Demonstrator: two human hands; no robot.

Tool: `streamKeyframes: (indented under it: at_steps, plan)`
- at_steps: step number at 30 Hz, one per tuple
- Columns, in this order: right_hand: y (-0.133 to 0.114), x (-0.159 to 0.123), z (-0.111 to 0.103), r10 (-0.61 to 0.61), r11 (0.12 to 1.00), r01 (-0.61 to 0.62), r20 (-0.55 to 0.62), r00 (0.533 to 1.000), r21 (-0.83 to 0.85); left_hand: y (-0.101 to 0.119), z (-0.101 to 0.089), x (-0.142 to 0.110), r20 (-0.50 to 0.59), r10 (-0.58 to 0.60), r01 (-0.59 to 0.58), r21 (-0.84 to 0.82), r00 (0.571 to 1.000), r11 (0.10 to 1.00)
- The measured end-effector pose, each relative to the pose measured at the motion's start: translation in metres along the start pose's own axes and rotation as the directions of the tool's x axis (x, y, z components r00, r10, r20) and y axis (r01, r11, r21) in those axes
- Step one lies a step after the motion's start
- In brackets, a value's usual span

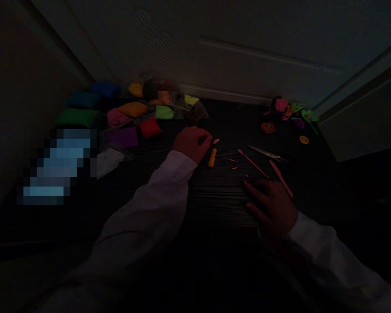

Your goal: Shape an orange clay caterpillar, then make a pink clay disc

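While the left hand (191,144), too dimly lit for me to tell whether it grips anything, curls beside the lumpy orange figure (212,158) on the black table (211,201), the right hand (274,208) rests, fingers apart, near an orange scrap (246,175)

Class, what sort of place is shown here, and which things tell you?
Probably a small craft table, perhaps in a home. The clues are a red packet among other colours, a pink knife-like tool, and a small orange segmented figure.
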State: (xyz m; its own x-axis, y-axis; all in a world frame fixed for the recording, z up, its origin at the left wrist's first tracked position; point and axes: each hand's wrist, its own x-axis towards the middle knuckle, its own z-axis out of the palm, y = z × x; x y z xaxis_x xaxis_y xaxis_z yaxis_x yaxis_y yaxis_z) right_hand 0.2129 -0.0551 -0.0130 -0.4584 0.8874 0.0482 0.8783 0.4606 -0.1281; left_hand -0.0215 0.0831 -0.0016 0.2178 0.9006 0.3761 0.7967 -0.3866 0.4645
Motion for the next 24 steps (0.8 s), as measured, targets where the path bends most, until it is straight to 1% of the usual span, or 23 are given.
streamKeyframes:
  at_steps: [6,10,14,18,24]
  plan:
    - [0.0049,-0.0011,0.001,-0.005,0.996,0.012,-0.076,0.997,0.088,0.0007,-0.0008,0.0,0.005,-0.003,0.003,0.004,1.0,1.0]
    - [0.0046,-0.0005,0.0004,-0.015,0.999,0.017,-0.07,0.997,0.038,0.0013,-0.0018,0.0001,0.014,-0.007,0.007,0.007,1.0,1.0]
    - [0.0032,-0.0003,0.0003,-0.018,1.0,0.017,-0.09,0.996,-0.014,0.0017,-0.0027,0.0004,0.016,-0.008,0.008,-0.004,1.0,1.0]
    - [0.0011,-0.0019,-0.0004,-0.054,0.998,0.052,-0.079,0.995,-0.03,0.0011,-0.0023,0.0003,0.021,-0.015,0.015,-0.013,1.0,1.0]
    - [-0.0008,-0.004,-0.0017,-0.09,0.996,0.091,-0.035,0.995,0.01,0.0003,-0.0015,0.0002,0.031,-0.011,0.011,-0.011,0.999,1.0]
